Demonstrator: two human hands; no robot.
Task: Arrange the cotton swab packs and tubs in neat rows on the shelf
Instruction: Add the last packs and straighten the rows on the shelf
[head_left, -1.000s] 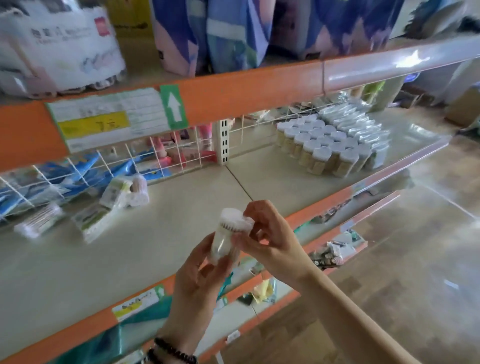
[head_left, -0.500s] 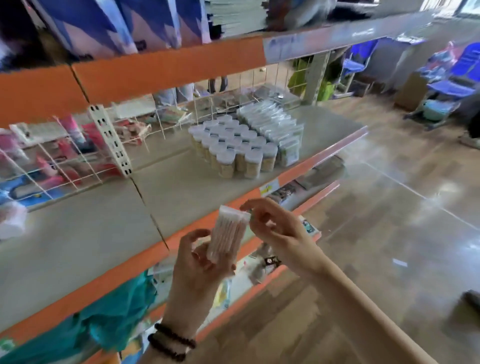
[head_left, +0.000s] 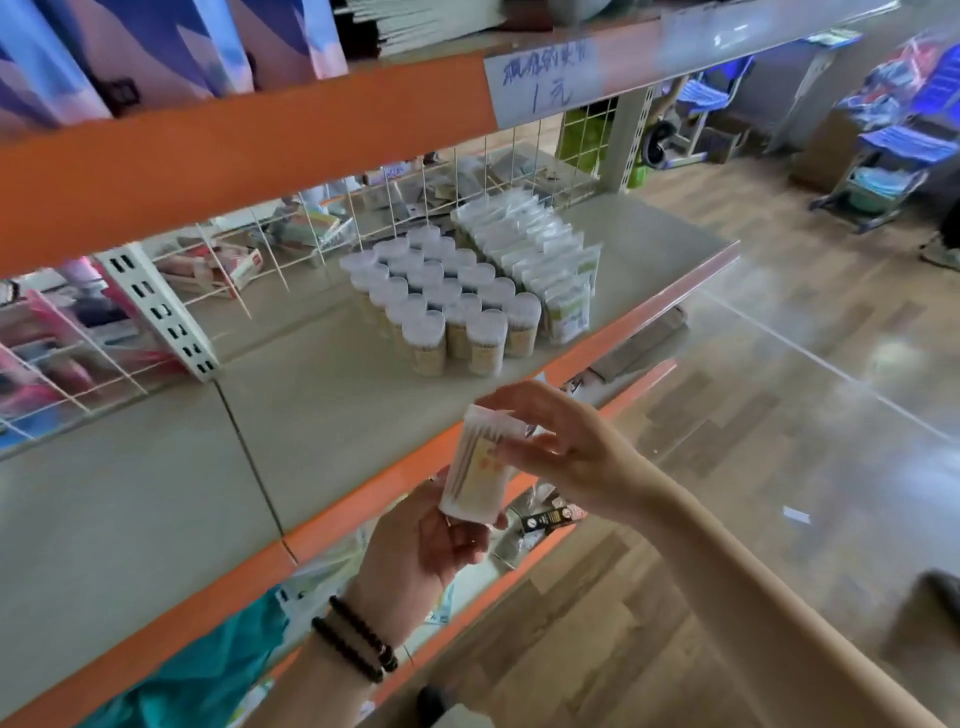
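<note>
Below shelf edge (head_left: 395, 467), tub (head_left: 480, 462) now upright.

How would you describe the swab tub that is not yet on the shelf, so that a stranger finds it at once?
Look at the beige shelf with the orange front edge, where a block of tubs stands in rows beside upright swab packs. In front of that edge, the left hand holds one tub from below and the right hand touches its lid. It alone is off the shelf.

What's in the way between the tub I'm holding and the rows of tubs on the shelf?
Nothing visible. The tub sits in both hands, left hand and right hand, and only bare shelf lies before the tub rows.
</note>
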